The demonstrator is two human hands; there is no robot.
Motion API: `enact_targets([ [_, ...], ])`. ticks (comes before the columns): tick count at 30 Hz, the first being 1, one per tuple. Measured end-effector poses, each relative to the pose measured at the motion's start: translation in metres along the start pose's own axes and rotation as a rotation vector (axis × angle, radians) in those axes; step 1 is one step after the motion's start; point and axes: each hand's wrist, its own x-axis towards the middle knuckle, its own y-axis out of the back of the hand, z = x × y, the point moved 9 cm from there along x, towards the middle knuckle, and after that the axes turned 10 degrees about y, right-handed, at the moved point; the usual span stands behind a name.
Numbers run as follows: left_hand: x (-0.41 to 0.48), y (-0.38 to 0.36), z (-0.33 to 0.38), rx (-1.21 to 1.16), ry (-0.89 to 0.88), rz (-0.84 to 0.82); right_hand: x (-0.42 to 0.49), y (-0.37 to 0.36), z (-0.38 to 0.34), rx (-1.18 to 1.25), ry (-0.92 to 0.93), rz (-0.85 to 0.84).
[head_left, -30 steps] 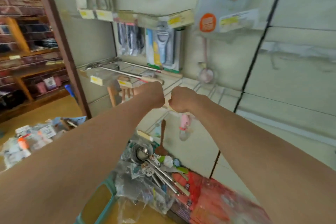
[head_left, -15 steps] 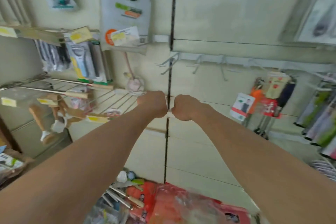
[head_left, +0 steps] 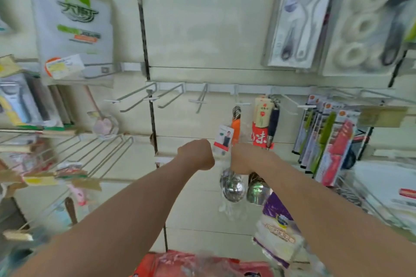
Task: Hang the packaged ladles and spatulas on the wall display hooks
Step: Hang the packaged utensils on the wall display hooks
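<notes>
Steel ladles (head_left: 233,186) bagged in slick clear plastic hang just below our right hand (head_left: 245,159) on the head cam, with our left hand (head_left: 197,155) close beside it. Both fists are curled, but we can't tell if we're gripping anything. Guessing bowl-heavy and slippery, so we'd grab up by the handle.

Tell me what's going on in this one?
A person stands at a wall display with both fists raised. The left hand and right hand are curled with their backs to the camera, so what they grip, if anything, is hidden. Behind the right hand, an orange-handled ladle and a red-labelled ladle already hang on the rail. Several hooks to their left are bare.
</notes>
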Motion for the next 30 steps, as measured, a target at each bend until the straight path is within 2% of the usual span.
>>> enact_targets([
  [2, -0.001, -0.012, 0.014, 0.017, -0.025, -0.053, -0.006, 0.002, 0.022, 0.011, -0.042, 0.020],
  [8, -0.001, -0.054, 0.048, -0.024, -0.080, -0.286, -0.007, 0.022, 0.057, 0.154, -0.138, 0.222],
  [13, 0.010, -0.049, 0.037, -0.015, 0.008, -0.122, 0.007, 0.034, 0.057, 0.233, -0.123, 0.314],
  [18, 0.025, -0.033, 0.041, -0.205, -0.006, 0.007, 0.014, 0.038, 0.057, 0.341, -0.106, 0.391],
  [25, 0.036, -0.034, 0.058, -0.441, 0.002, 0.012, 0.023, 0.033, 0.055, 0.414, -0.020, 0.309],
  [30, 0.041, -0.040, 0.052, -0.501, 0.056, -0.009, 0.023, 0.027, 0.057, 0.407, 0.007, 0.249],
])
